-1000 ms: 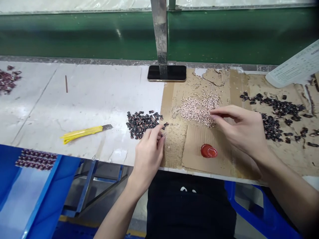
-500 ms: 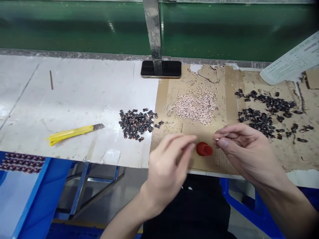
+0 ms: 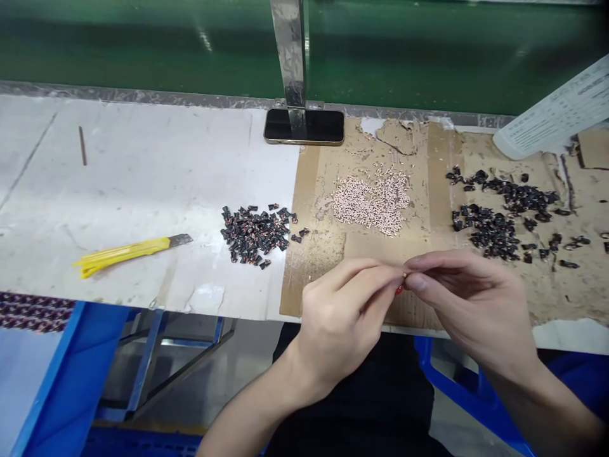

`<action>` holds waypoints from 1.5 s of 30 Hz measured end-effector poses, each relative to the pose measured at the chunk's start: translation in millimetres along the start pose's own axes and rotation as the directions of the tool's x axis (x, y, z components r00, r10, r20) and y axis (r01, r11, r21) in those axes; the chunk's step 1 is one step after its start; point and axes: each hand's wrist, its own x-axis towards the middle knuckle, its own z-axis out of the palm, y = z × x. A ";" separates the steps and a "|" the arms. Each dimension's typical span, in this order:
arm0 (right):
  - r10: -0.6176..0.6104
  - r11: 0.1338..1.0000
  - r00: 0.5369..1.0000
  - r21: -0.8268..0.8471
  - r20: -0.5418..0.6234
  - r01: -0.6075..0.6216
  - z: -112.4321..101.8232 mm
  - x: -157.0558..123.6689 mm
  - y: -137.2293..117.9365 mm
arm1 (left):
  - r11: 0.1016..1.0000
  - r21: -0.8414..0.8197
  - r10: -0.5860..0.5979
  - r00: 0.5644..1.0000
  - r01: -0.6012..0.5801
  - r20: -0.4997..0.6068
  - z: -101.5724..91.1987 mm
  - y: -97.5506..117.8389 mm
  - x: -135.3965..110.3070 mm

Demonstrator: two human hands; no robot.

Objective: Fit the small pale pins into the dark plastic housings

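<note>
My left hand point(image 3: 345, 320) and my right hand point(image 3: 476, 298) meet fingertip to fingertip above the front of the cardboard. Pinched in the right fingers is a tiny pale copper-coloured piece point(image 3: 405, 276), only its end showing. The left thumb and fingers are pressed together right against it; what they hold, if anything, is hidden. Just below the fingertips a bit of a red cap-like object point(image 3: 399, 290) shows, mostly covered by the left hand. Behind the hands lies a heap of small pale copper-coloured pieces point(image 3: 373, 200).
Small black parts with copper ends form a pile point(image 3: 254, 231) at left and looser heaps point(image 3: 495, 228) at right. A yellow utility knife point(image 3: 126, 254), a phone point(image 3: 304, 127), a white bottle point(image 3: 547, 114) and a metal post point(image 3: 290, 57) are also around. A blue tray point(image 3: 61, 374) stands lower left.
My left hand has moved right and closed up against the right fingertips, now covering most of the red object. The right hand keeps its pinch. The view has shifted slightly.
</note>
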 end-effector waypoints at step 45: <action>0.024 0.989 0.996 -0.146 0.087 -0.011 -5.9 -26.6 -3.8 | 0.145 -0.695 -0.652 0.596 0.705 0.469 -4.0 -5.2 -10.7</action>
